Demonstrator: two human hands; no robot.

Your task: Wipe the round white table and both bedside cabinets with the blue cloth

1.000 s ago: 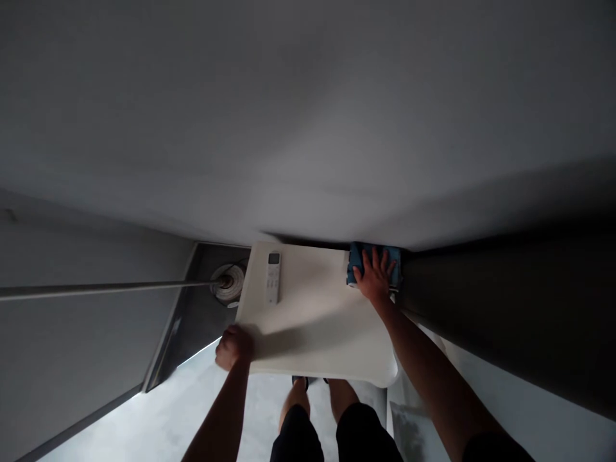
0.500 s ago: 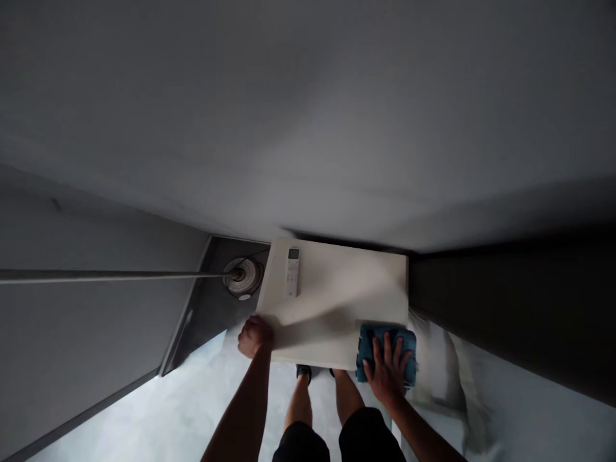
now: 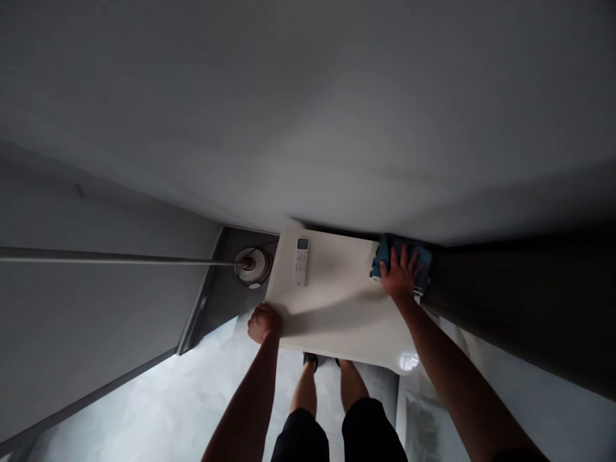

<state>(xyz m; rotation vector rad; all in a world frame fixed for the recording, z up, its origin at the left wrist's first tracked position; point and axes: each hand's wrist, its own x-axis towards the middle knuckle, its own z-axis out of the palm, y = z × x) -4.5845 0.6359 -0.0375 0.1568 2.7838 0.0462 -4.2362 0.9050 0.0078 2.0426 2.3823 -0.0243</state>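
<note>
Spread flat, my right hand [image 3: 402, 273] presses on a folded blue cloth [image 3: 421, 260] at the far right corner of a small white table [image 3: 332, 276]. The cloth reaches a little past the table's right edge. My left hand [image 3: 264, 323] is closed around the near left corner of the table; its fingertips are partly hidden. A white remote control [image 3: 301, 262] lies on the left part of the tabletop, apart from both hands.
A stand with a round base [image 3: 253, 266] and a long thin pole [image 3: 120, 258] stands left of the table. The wall [image 3: 308, 128] rises behind it. A dark panel [image 3: 520, 301] is at the right. My legs [image 3: 304, 388] are below the near edge.
My right hand has moved with the cloth from the near right corner to the far right corner. A bright spot now shows at the near corner. My left hand stays on its corner.
</note>
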